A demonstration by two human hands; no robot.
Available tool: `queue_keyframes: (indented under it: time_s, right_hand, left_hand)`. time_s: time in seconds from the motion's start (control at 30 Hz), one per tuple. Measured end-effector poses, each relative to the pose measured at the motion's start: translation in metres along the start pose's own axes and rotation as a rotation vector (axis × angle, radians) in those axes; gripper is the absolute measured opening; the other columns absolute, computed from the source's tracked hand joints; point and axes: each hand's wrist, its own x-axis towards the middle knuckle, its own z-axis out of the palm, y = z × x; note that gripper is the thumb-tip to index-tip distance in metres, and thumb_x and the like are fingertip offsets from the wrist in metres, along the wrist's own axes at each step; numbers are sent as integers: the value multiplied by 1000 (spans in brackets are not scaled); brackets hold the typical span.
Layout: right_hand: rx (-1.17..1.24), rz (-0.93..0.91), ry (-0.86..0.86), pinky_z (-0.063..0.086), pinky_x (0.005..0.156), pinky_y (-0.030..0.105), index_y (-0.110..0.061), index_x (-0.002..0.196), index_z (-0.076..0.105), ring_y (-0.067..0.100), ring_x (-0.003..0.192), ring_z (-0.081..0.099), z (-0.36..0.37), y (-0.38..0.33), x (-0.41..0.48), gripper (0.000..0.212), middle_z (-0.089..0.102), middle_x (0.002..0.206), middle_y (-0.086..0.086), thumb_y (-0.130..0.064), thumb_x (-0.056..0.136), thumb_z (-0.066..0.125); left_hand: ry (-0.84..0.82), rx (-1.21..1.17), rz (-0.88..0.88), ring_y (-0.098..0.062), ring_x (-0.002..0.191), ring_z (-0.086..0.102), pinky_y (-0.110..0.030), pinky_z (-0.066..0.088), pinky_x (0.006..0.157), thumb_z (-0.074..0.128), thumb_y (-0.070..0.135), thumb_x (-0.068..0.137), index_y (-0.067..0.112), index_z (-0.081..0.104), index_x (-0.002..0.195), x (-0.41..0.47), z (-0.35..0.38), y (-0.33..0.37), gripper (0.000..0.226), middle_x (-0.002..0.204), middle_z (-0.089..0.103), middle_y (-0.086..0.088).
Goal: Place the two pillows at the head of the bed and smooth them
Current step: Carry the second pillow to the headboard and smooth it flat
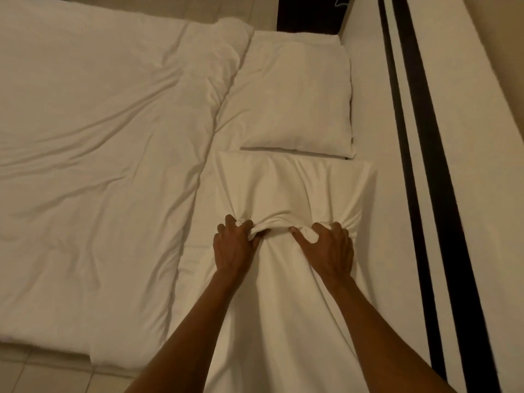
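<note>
Head view: two white pillows lie on the bed, along the side that runs by the headboard with its two dark stripes. Far pillow lies flat, its right edge against the headboard and its near edge touching the near pillow.

Grip state:
- Left hand: fingers curled, clamped on a bunched fold of the near pillow's cover
- Right hand: fingers curled, clamped on the same bunched ridge, just beside the left hand
- Both hands hold the cover at about mid-length of the pillow, and creases fan out from the grip toward its far corners

Key relation: the near pillow's long axis runs away from the person, in line with both forearms. Its far part lies beyond the grip, toward the far pillow; its near part passes under the forearms and out of the bottom of the frame. Neither hand is clearly nearer: both sit level across the pillow's width.

Judgement: the pillow appears placed but not yet smooth. The next move probably calls for release of the gathered cloth and outward strokes from the centre toward both ends, along the long axis.

Quilt covers the left part of the bed and lies crumpled, clear of both hands
</note>
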Motion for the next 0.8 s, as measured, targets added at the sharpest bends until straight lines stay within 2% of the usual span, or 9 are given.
queue_keyframes:
  time_s: [0.17, 0.3, 0.4, 0.5, 0.63, 0.7, 0.8]
  right_hand:
    - [-8, 13, 63, 49, 69, 39, -19, 90, 76, 34, 85, 60, 57, 25, 54, 67, 63, 87, 13, -82, 80, 53]
    - [-48, 39, 110, 47, 70, 41, -17, 95, 75, 36, 83, 57, 137, 51, 95, 70, 60, 89, 16, -82, 81, 52]
    - [-127, 79, 220, 43, 72, 44, -19, 100, 69, 35, 85, 51, 189, 71, 90, 70, 55, 95, 14, -84, 84, 45]
    - [-103, 106, 248, 42, 78, 46, -22, 108, 65, 35, 93, 50, 199, 75, 85, 69, 54, 104, 14, -83, 85, 45]
    - [-48, 122, 194, 41, 83, 47, -24, 118, 63, 35, 100, 48, 184, 75, 76, 68, 53, 114, 14, -81, 85, 46]
    - [-18, 124, 174, 40, 91, 49, -28, 132, 57, 35, 110, 47, 177, 79, 57, 68, 51, 128, 14, -78, 87, 46]
    - [-1, 106, 84, 33, 112, 54, -34, 156, 31, 38, 138, 36, 173, 92, 17, 82, 30, 158, 13, -77, 88, 47]
  left_hand:
    - [22, -73, 29, -34, 84, 55, -39, 46, 65, 56, 65, 86, 21, 70, 105, 63, 62, 1, 50, 100, 55, -11]
    - [26, -102, -30, -33, 92, 52, -40, 38, 76, 54, 73, 80, 21, 65, 105, 112, 145, -13, 59, 104, 54, -8]
    - [152, -76, -55, -29, 98, 52, -46, 39, 83, 50, 82, 75, 23, 56, 108, 108, 204, -34, 68, 110, 53, -5]
    - [282, -156, -25, -26, 105, 53, -48, 39, 89, 55, 79, 75, 22, 53, 112, 99, 219, -41, 67, 118, 51, -3]
    - [229, -186, -54, -26, 112, 53, -48, 40, 92, 53, 82, 76, 22, 51, 119, 93, 206, -36, 74, 124, 51, -2]
    - [161, -201, -48, -25, 130, 46, -52, 36, 103, 51, 83, 77, 25, 45, 134, 81, 198, -39, 82, 140, 46, -3]
    - [42, -226, -62, -25, 151, 16, -55, 16, 119, 52, 83, 77, 33, 20, 154, 53, 190, -47, 98, 164, 17, -4]
